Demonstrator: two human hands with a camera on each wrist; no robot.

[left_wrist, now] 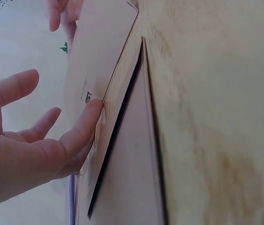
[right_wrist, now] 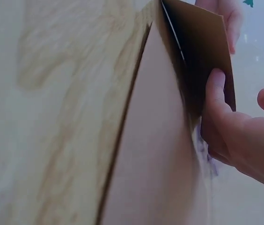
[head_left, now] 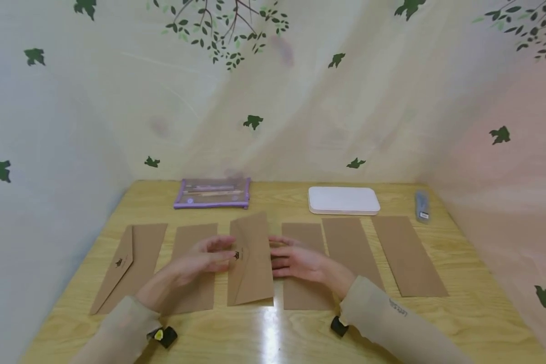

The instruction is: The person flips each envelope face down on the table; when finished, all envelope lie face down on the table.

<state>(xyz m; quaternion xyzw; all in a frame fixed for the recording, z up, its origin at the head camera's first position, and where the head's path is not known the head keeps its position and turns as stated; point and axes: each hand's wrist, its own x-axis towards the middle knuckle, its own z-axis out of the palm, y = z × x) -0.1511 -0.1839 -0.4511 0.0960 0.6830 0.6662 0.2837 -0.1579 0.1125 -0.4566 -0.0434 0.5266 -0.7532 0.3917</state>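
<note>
A brown kraft envelope with a small black logo stands tilted off the table between both hands, its right side raised. My left hand touches its left edge with the fingertips; in the left wrist view the fingers of the left hand are spread and the thumb is apart from the paper. My right hand is at the raised right edge. From the right wrist, fingers of the right hand press against the envelope's shaded underside, the thumb standing away.
Flat brown envelopes lie either side: one flap-up at far left, one under the left forearm, several to the right, including the rightmost. Behind are a purple-edged pencil pouch, a white case and a small grey packet.
</note>
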